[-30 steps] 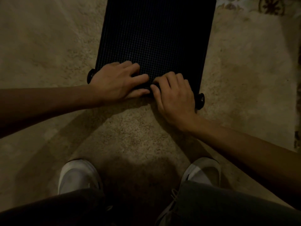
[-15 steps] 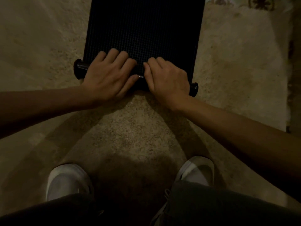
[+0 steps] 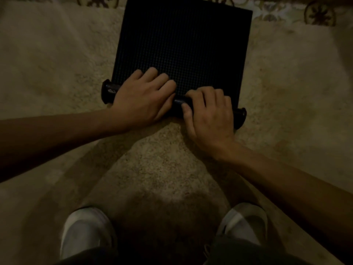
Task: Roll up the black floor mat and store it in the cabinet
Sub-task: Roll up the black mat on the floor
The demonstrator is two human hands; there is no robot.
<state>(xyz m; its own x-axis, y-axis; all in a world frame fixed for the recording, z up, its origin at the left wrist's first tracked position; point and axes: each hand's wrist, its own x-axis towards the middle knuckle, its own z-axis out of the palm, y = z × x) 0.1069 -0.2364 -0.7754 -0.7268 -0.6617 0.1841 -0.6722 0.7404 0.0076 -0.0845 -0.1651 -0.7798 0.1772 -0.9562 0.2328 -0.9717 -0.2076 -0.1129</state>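
Note:
The black floor mat (image 3: 183, 41) lies on a beige carpet, its gridded flat part stretching away from me. Its near edge is wound into a thin black roll (image 3: 109, 90) with flared ends showing at the left and at the right (image 3: 241, 117). My left hand (image 3: 143, 96) presses down on the left half of the roll, fingers spread onto the flat mat. My right hand (image 3: 210, 113) curls over the right half, thumb on the near side. No cabinet is in view.
Beige carpet (image 3: 57, 64) surrounds the mat on all sides. A patterned floral border (image 3: 319, 14) runs along the top edge. My two white shoes (image 3: 86, 232) (image 3: 244, 222) stand near the bottom, about a forearm's length from the roll.
The roll has advanced farther along the mat, so less flat mat remains ahead. Both hands have shifted their fingers over the roll; the mat's far edge now shows at the top.

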